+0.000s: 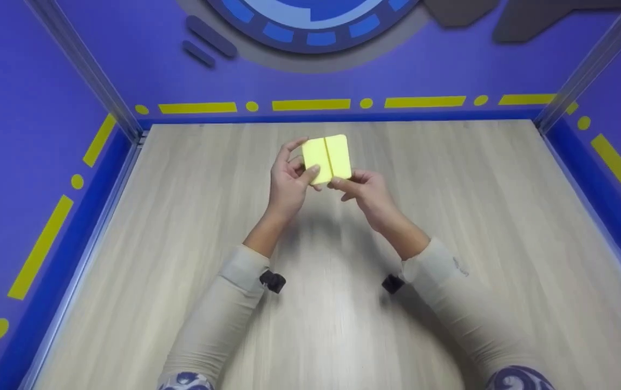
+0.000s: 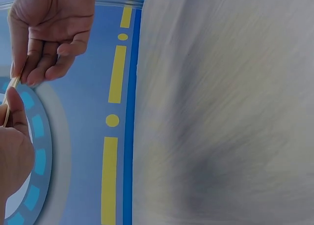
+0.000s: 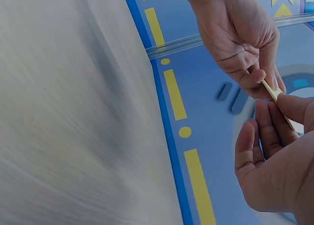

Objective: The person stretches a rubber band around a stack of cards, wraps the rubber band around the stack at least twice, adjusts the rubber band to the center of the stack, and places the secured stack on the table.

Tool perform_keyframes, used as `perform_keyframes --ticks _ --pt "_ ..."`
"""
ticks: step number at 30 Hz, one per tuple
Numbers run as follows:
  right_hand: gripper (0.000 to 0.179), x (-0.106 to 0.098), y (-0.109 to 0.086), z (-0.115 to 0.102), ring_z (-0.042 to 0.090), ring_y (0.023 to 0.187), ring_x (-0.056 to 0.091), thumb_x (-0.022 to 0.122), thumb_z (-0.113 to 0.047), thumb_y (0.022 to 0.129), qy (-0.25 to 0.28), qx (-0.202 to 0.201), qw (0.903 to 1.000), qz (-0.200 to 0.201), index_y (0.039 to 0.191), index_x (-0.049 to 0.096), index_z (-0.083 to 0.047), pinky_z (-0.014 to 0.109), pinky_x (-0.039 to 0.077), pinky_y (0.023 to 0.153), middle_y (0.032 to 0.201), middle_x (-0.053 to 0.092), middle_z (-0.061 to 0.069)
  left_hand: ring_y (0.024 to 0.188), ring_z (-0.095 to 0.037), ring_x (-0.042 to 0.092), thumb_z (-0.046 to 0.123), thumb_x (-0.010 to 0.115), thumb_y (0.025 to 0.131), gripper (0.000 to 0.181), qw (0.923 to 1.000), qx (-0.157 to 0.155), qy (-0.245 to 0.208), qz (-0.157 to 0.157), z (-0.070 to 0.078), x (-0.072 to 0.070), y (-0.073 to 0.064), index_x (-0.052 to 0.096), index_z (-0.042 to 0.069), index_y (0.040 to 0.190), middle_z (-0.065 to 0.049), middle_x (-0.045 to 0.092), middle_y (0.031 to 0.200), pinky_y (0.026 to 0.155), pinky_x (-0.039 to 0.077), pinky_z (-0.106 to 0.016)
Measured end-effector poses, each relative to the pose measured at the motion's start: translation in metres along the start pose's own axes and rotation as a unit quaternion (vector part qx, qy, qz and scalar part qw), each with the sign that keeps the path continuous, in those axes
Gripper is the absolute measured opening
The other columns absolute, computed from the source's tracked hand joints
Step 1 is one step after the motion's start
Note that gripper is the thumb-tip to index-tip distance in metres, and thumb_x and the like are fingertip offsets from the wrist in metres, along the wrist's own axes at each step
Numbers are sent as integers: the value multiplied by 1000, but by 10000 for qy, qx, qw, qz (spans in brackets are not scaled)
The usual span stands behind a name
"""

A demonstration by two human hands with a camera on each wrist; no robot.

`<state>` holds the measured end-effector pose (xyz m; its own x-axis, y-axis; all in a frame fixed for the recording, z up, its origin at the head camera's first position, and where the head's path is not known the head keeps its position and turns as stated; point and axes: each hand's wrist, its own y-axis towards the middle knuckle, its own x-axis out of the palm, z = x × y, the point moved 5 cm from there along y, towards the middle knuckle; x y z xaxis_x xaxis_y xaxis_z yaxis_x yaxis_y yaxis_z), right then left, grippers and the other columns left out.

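Observation:
A thin, flat yellow square (image 1: 314, 154) with rounded corners is held up above the table, a darker line running down its middle. My left hand (image 1: 287, 181) grips its left side, thumb on the face and fingers round the edge. At the lower right corner, my right hand (image 1: 372, 195) pinches it between thumb and fingers. Seen nearly edge-on in the right wrist view, the yellow square (image 3: 271, 91) looks thin and layered, with the left hand (image 3: 240, 36) above and the right hand (image 3: 274, 171) below. In the left wrist view only its narrow edge shows between both hands.
The wood-grain table (image 1: 191, 227) spreads beneath both arms. Blue-purple panels with yellow dashes (image 1: 310, 104) stand along the back and both sides, joined by metal corner posts (image 1: 85, 65). Small black devices (image 1: 273, 281) sit at the cuffs of the light sleeves.

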<state>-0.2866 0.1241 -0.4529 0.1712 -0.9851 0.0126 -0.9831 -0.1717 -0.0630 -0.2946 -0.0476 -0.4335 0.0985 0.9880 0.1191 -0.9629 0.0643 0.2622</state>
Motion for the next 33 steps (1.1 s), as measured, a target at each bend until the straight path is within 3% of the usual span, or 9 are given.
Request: perform_keyframes --ticks 7,17,25,33 --pt "32 8 -1 2 18 94 63 77 -28 87 203 72 9997 148 108 74 -4 27 55 72 93 75 -1 91 -25 69 3 63 95 53 9999 61 -105 55 3 5 -1 42 16 142 -15 72 114 62 58 -27" --pt "34 5 -1 5 18 97 64 76 -30 87 94 171 9998 64 111 74 -6 28 55 72 95 76 0 86 -26 68 1 63 95 54 9999 89 -86 79 -1 -1 -3 43 17 142 -17 71 114 61 57 -27" --pt "30 15 1 6 18 91 65 77 -29 87 200 96 9997 75 104 75 -4 28 54 71 90 74 -1 95 -25 70 3 63 95 53 9999 82 -24 82 -2 2 -2 44 21 141 -13 72 117 63 59 -29" --pt "35 9 2 7 20 96 64 77 -34 87 13 138 9999 -4 108 75 -6 28 55 72 94 76 -1 83 -23 70 2 65 94 56 9999 103 99 37 -2 -1 -1 45 18 144 -15 73 110 61 58 -26"
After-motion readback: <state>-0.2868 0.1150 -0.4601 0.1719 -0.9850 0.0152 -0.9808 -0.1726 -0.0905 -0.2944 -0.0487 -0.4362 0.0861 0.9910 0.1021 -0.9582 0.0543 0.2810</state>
